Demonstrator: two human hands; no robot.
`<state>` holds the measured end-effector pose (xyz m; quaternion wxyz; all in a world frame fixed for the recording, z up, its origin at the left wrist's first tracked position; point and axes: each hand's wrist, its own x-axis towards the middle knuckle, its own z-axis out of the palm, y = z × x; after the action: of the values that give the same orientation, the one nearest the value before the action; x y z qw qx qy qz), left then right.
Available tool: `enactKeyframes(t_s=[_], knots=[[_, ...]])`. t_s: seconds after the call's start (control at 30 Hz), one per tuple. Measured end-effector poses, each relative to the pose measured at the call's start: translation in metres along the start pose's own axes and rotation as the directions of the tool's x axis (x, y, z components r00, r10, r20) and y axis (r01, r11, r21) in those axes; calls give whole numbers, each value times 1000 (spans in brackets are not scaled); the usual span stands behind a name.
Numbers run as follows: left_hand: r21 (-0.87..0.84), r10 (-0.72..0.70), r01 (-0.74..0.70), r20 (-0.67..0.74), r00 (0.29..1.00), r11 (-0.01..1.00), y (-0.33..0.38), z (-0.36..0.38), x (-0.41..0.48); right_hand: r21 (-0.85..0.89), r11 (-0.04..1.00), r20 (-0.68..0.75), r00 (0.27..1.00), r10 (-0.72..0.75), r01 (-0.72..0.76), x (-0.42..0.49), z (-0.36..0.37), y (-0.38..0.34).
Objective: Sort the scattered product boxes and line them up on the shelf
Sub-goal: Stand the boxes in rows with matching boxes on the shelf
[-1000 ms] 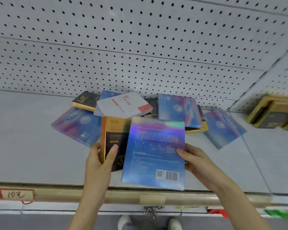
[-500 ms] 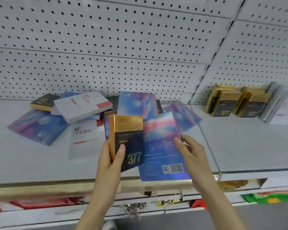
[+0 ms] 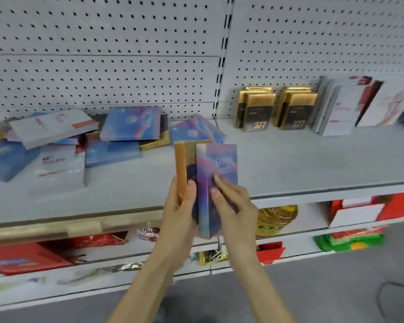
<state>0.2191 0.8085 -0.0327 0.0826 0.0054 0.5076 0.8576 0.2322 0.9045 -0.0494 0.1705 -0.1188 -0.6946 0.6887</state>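
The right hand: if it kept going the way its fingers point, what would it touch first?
The right hand already touches the iridescent blue box. Beyond that, probably the loose blue box on the shelf; depth is unclear.

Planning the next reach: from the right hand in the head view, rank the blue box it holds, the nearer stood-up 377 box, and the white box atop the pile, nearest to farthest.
1. Blue box, under the right hand.
2. 377 box, standing back right on the shelf.
3. White box, far left, atop the pile.
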Motion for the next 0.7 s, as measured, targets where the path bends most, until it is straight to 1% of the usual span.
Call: enactKeyframes(t_s=[0.07,0.13,0.2,0.3,0.37,0.43,0.5,0.57,0.6,0.67,0.7], knots=[[-91,-40,41,17,999,995,-10,16,-3,-180,973,-11,989,-147,143,-1,-12,7],[-169,-75,72,-14,997,983,-21,31,-4,-310,922,28,971,-236,233,3,-28,12],[-189,-82,71,-53,995,979,-29,44,-4,-326,912,64,968,-241,249,10,-48,15],[-101,-75,69,-56,996,992,-38,63,2,-305,917,135,965,-226,258,19,-76,14],[-57,-87,84,-62,994,995,-43,75,9,-323,904,185,956,-230,280,25,-89,13],[-56,-118,115,-49,992,992,-49,85,21,-352,892,214,952,-218,283,37,-102,10],[-63,-147,143,-53,988,988,-54,94,37,-342,898,222,953,-207,275,55,-118,7],[-58,-161,158,-50,986,986,-60,105,56,-365,880,211,947,-240,304,75,-136,6],[-65,-176,173,-41,984,983,-63,112,66,-407,857,187,947,-260,316,84,-146,6],[-79,-215,215,2,977,973,-70,128,86,-542,777,113,944,-310,320,103,-166,9],[-73,-240,242,26,970,968,-73,138,96,-613,731,78,944,-320,299,111,-177,9]])
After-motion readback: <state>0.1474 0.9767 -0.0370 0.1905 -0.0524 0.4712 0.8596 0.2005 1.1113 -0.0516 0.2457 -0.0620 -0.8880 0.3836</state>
